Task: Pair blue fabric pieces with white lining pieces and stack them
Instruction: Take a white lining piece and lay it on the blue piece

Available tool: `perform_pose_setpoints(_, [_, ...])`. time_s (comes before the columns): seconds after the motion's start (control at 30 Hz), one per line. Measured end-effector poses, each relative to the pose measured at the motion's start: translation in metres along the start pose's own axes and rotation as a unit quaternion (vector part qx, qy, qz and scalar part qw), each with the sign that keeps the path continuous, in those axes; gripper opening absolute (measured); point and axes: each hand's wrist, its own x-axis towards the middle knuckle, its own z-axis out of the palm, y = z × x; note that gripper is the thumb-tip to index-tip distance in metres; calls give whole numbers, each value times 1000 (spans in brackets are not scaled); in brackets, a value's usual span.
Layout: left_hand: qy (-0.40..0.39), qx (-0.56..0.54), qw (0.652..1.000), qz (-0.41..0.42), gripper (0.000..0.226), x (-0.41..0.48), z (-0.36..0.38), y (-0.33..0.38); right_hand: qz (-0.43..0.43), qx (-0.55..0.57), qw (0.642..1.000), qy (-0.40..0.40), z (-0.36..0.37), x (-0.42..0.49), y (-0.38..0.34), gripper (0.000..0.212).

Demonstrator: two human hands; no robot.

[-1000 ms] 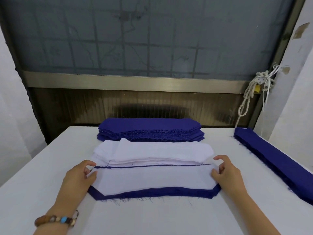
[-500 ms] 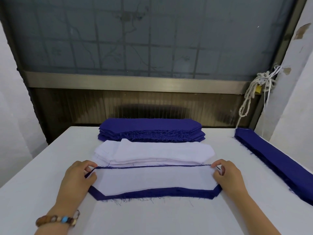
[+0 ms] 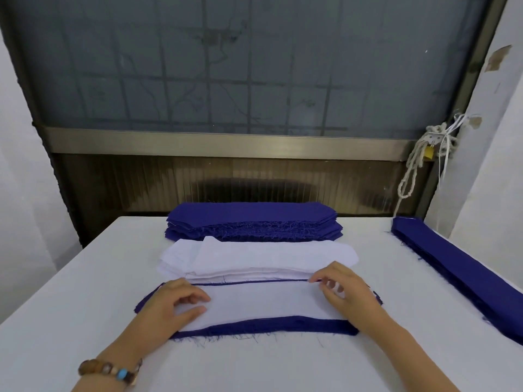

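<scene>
1. Head view: the blue fabric piece (image 3: 263,325) lies flat at the near middle of the bench (image 3: 254,363). It is a long woven panel with clipped corners, and loose threads fray from its near edge.
2. A white lining piece (image 3: 263,301), thin and smooth, lies on top of it. A broad blue band shows along the near side and only a thin blue line along the far side.
3. The left hand (image 3: 169,306) rests on the left end of the lining, its fingers loosely bent, with fingertips and thumb lying on the white cloth.
4. The right hand (image 3: 348,292) sits over the right end, fingers curled, the forefinger tip on the thin blue far edge. Whether it pinches the cloth there, I cannot tell.
5. Just behind the pair lies the white lining stack (image 3: 268,256), soft and slightly fanned at its left end.
6. Behind that, at the bench's far edge, stands the blue fabric stack (image 3: 254,222), thick, with ragged, fuzzy edges.
7. Along the right side runs a long blue pile (image 3: 458,273) of narrow strips, well apart from the hands.
8. A beaded bracelet (image 3: 110,370), wooden brown with one blue bead, circles the left wrist.
9. Beyond the bench is a frosted window (image 3: 254,66) above a brushed metal rail (image 3: 226,144). To the right hangs a knotted pale rope (image 3: 409,176) with a brass padlock (image 3: 428,155).
</scene>
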Motion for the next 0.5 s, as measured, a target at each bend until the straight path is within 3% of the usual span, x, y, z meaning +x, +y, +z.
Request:
perform_pose_setpoints(0.2, [-3, 22, 1000, -10, 28, 0, -2, -4, 6, 56, 990, -127, 35, 13, -23, 15])
perform_pose_setpoints(0.5, [70, 59, 994, -63, 22, 2, -6, -19, 98, 21, 992, -76, 15, 8, 2, 20])
